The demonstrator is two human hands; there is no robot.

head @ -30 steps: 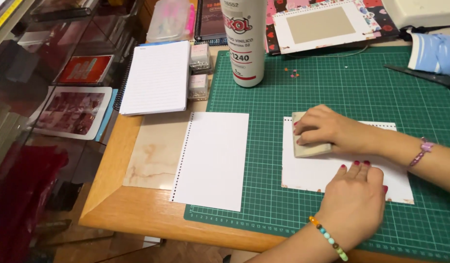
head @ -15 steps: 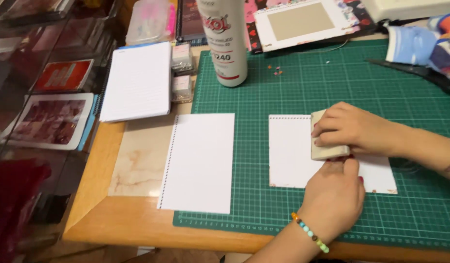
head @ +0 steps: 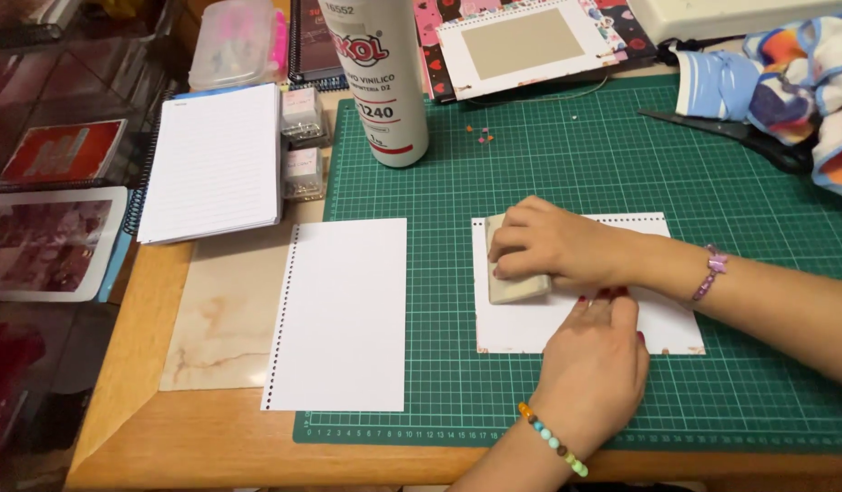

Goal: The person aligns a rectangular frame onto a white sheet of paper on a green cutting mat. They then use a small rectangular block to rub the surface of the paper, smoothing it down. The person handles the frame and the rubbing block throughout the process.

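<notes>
My right hand (head: 557, 246) is closed over a beige block (head: 516, 290) and presses it onto a white sheet with a punched top edge (head: 512, 330), near the sheet's left side. My left hand (head: 594, 364), which wears a beaded bracelet, lies on the same sheet just below, fingers together, its fingertips close to my right hand. The sheet lies on a green gridded cutting mat (head: 621, 164).
A second white sheet with punched holes (head: 343, 310) lies left on the mat, overlapping a marbled sheet (head: 216, 319). Behind stand a white glue bottle (head: 380, 82), a lined notepad (head: 216, 159) and small clip boxes (head: 302, 114). Black scissors (head: 739, 137) and colourful cloth (head: 785, 64) are at back right.
My right hand slid the block right across the sheet, then back to its left edge. My left hand moved up the sheet, closer to my right hand.
</notes>
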